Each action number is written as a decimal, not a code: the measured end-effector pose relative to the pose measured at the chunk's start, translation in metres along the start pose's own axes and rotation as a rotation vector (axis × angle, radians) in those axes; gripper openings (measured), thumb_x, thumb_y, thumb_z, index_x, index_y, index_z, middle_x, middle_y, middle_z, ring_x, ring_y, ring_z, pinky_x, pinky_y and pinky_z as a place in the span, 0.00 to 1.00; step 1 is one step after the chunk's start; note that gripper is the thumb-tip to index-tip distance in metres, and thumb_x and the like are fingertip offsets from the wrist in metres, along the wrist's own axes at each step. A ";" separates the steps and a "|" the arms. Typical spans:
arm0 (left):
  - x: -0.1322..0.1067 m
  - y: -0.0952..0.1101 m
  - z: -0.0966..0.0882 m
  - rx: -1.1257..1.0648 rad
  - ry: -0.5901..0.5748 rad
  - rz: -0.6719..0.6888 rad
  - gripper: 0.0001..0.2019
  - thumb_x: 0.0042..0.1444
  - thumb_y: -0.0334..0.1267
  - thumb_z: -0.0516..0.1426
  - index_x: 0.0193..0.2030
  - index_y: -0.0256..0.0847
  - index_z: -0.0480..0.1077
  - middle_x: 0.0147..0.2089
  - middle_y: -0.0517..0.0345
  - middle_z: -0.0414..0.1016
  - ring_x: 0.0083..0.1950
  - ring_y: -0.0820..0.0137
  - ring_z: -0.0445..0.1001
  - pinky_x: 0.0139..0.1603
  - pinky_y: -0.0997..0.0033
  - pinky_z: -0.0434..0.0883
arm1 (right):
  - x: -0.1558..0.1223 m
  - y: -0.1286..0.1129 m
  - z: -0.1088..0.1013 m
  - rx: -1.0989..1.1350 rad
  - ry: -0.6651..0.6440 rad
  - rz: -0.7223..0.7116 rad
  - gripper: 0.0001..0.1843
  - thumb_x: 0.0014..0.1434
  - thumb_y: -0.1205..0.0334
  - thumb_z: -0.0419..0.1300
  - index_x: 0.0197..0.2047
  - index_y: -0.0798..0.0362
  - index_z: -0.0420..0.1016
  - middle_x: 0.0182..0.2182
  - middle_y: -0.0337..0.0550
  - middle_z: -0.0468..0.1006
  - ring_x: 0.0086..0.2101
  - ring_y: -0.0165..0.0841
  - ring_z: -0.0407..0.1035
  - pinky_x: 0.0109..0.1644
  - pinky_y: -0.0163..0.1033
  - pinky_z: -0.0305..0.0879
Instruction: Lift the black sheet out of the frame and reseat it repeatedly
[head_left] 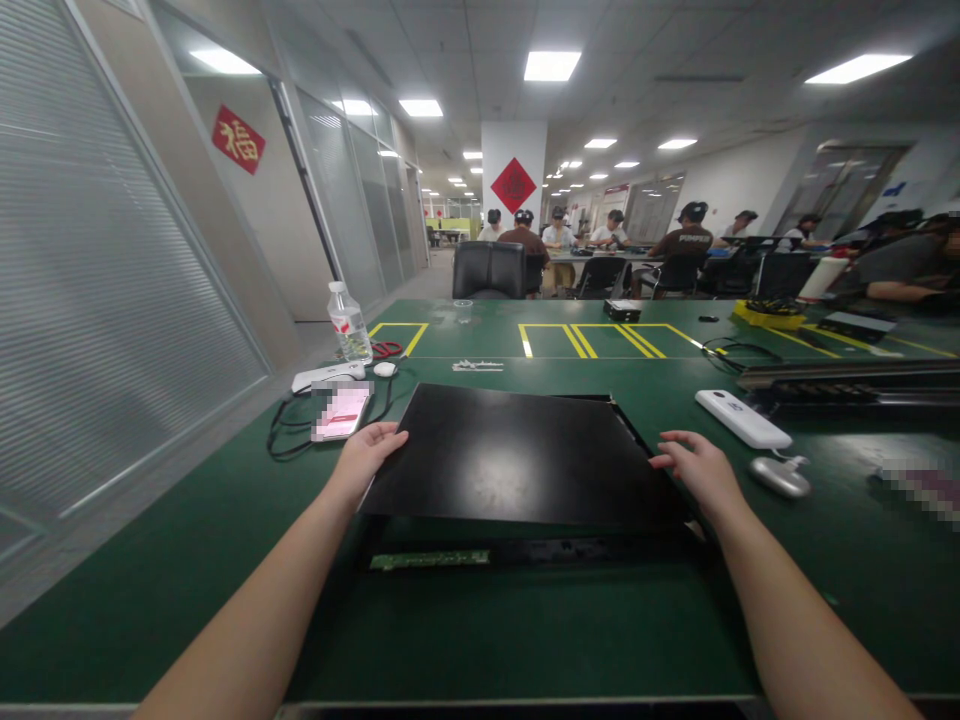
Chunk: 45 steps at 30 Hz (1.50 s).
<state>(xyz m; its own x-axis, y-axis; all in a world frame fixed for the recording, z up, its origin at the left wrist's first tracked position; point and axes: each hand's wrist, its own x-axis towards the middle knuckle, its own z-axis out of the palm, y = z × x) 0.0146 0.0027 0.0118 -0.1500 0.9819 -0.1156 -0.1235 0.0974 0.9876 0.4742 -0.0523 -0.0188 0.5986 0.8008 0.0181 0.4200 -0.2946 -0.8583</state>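
Observation:
A flat black display panel [495,450] lies tilted in front of me, its glossy face up and its left side raised. My left hand [367,455] is closed on the panel's left edge, thumb on top. At the right edge, my right hand [694,470] has its fingers apart, with the fingertips at or just touching the rim. Under the panel, part of a black frame [622,412] shows at the back right corner. A narrow green circuit board [431,558] sits on a dark strip below the panel's near edge. The panel hides most of the frame.
Left stand a water bottle [349,325], a phone [343,410], a white power strip [328,376] and red scissors [388,349]. Right lie a white power bank [742,418], a silver mouse-shaped object [780,477] and long black frame parts [847,385]. People sit at tables beyond.

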 end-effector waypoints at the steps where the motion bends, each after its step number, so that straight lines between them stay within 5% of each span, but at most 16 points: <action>1: -0.001 0.000 0.001 -0.004 0.001 0.001 0.16 0.37 0.32 0.72 0.32 0.37 0.73 0.27 0.57 0.80 0.24 0.71 0.76 0.27 0.75 0.71 | 0.000 0.001 0.000 0.005 0.004 -0.007 0.24 0.49 0.53 0.59 0.49 0.53 0.75 0.27 0.46 0.82 0.33 0.41 0.74 0.36 0.42 0.65; 9: -0.004 -0.002 0.006 0.029 -0.011 -0.001 0.13 0.40 0.30 0.71 0.32 0.37 0.73 0.27 0.56 0.80 0.26 0.70 0.77 0.30 0.74 0.73 | 0.004 0.005 0.001 -0.008 0.008 -0.025 0.21 0.50 0.54 0.60 0.47 0.52 0.76 0.27 0.45 0.82 0.34 0.41 0.76 0.37 0.42 0.66; 17: 0.000 -0.012 0.003 0.005 -0.042 -0.012 0.13 0.42 0.28 0.69 0.33 0.36 0.72 0.29 0.54 0.81 0.27 0.71 0.78 0.30 0.75 0.73 | -0.010 -0.014 -0.001 -0.247 -0.010 -0.027 0.12 0.52 0.57 0.58 0.39 0.46 0.79 0.29 0.40 0.82 0.32 0.40 0.73 0.34 0.42 0.60; 45: 0.009 -0.024 0.003 0.100 -0.001 -0.010 0.10 0.47 0.28 0.65 0.36 0.37 0.69 0.27 0.58 0.79 0.25 0.72 0.76 0.28 0.76 0.71 | -0.003 -0.006 0.000 -0.370 -0.016 -0.116 0.16 0.50 0.56 0.56 0.38 0.48 0.82 0.31 0.42 0.81 0.35 0.38 0.72 0.36 0.39 0.61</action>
<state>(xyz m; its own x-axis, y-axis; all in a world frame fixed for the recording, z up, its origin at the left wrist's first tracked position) 0.0189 0.0094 -0.0123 -0.1484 0.9809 -0.1259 -0.0262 0.1234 0.9920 0.4700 -0.0532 -0.0139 0.5237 0.8468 0.0936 0.7036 -0.3680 -0.6079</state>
